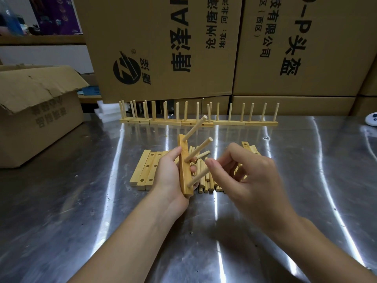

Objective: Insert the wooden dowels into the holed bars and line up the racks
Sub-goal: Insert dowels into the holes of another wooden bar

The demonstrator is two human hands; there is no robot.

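Observation:
My left hand (170, 170) grips a holed wooden bar (184, 174), held on edge above the steel table. Three dowels stick out of the bar to the upper right. My right hand (242, 172) pinches the lowest dowel (199, 177) near its free end, its other end in the bar. Behind the hands lies a heap of loose dowels (206, 180). Several loose holed bars (144, 170) lie flat left of that heap, and a few more bars (250, 148) lie right of it. Finished racks (199, 122) with upright dowels stand in a row at the table's back.
An open cardboard box (34, 111) sits on the table at the left. Large printed cartons (163, 48) are stacked like a wall behind the racks. A small white device (371, 120) lies at the far right edge. White foam pieces (106, 113) lie behind the row's left end.

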